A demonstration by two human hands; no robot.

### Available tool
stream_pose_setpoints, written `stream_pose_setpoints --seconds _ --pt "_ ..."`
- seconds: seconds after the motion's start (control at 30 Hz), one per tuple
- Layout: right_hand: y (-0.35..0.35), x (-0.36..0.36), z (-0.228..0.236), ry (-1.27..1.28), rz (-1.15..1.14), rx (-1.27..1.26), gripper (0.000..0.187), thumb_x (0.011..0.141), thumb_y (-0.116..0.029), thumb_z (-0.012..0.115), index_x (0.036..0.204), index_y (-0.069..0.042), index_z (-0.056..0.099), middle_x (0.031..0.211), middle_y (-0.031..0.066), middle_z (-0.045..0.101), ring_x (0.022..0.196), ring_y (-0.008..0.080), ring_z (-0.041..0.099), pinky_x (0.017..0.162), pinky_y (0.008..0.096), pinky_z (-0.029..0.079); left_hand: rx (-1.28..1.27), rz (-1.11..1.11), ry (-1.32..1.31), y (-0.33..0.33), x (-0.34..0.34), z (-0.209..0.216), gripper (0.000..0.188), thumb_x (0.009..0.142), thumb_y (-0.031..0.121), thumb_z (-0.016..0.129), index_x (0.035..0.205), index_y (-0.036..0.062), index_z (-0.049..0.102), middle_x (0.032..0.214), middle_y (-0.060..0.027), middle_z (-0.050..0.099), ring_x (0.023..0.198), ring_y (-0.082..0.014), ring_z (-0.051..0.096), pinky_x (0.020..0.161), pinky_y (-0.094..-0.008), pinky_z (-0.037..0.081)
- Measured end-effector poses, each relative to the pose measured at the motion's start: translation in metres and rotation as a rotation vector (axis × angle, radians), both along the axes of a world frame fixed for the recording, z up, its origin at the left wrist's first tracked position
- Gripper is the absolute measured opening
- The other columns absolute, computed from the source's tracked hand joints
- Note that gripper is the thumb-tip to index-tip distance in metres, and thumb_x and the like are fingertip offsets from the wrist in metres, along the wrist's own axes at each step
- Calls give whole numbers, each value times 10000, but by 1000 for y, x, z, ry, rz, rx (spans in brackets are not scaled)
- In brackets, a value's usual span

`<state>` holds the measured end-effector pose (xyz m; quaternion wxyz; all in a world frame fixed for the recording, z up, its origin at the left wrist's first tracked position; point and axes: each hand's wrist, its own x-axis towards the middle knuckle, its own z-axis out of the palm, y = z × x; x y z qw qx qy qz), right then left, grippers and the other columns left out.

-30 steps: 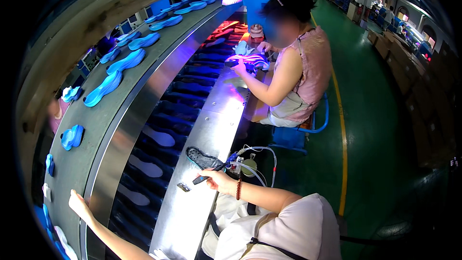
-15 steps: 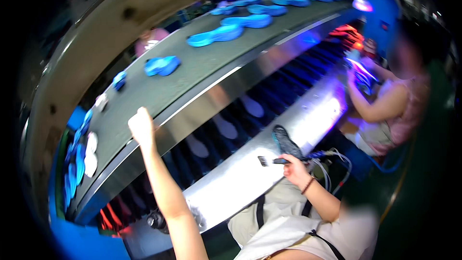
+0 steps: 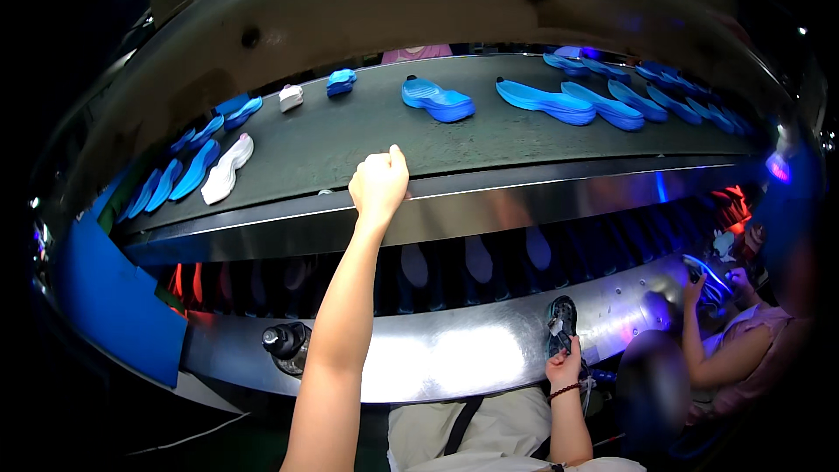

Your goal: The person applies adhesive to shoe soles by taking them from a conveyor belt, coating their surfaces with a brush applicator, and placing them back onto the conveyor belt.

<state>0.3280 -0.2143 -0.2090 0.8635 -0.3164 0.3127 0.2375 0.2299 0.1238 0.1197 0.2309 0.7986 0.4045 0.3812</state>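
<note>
The left hand (image 3: 380,182) is curled into a fist at the near edge of the belt (image 3: 323,144), fingers pressed together with nothing seen in them; a blue sole (image 3: 441,105) lies beyond it to the right, a white sole (image 3: 229,168) to its left; the right hand (image 3: 564,365) is at the near end of the dark sole (image 3: 562,310), which lies on the bench (image 3: 454,363) just ahead of it; whether those fingers pinch the dark sole or something else I cannot tell; work there looks unfinished, though how much is done or left does not show; no brand, label or writing is readable
</note>
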Motion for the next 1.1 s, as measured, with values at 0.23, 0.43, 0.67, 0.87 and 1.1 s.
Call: stream_pose_setpoints --seconds 0.23,0.43,0.67,0.87,1.1 --pt "4 20 -19 22 -89 24 201 804 -421 601 909 -261 537 585 -69 361 419 58 316 374 186 274 57 9 26 4 4 -5 469 869 316 375 539 56 584 453 -67 564 543 -285 593 616 -373 470" --pt "-5 35 -38 127 -175 72 247 795 -467 530 883 -238 564 619 -57 446 480 75 381 422 219 298 88 -3 29 0 7 -8 474 864 319 386 522 59 585 475 -73 579 547 -288 595 616 -377 476" --pt "-11 26 -19 75 -199 153 409 809 -515 452 865 -117 526 684 -10 520 524 112 421 453 234 313 68 -8 56 -4 7 -5 467 863 310 385 526 60 590 473 -60 582 540 -268 599 611 -357 477" --pt "-12 35 -20 84 -141 38 509 813 -546 412 895 -51 497 841 14 574 556 118 420 474 237 320 137 30 90 -1 11 -8 455 856 318 399 545 54 602 507 -85 591 580 -308 601 625 -391 476" --pt "-11 36 -13 -1 -19 23 642 843 -580 317 1081 -9 488 1061 20 584 660 124 443 563 243 342 145 27 105 -7 11 -5 456 852 316 400 530 58 593 502 -84 587 574 -308 596 621 -387 476"
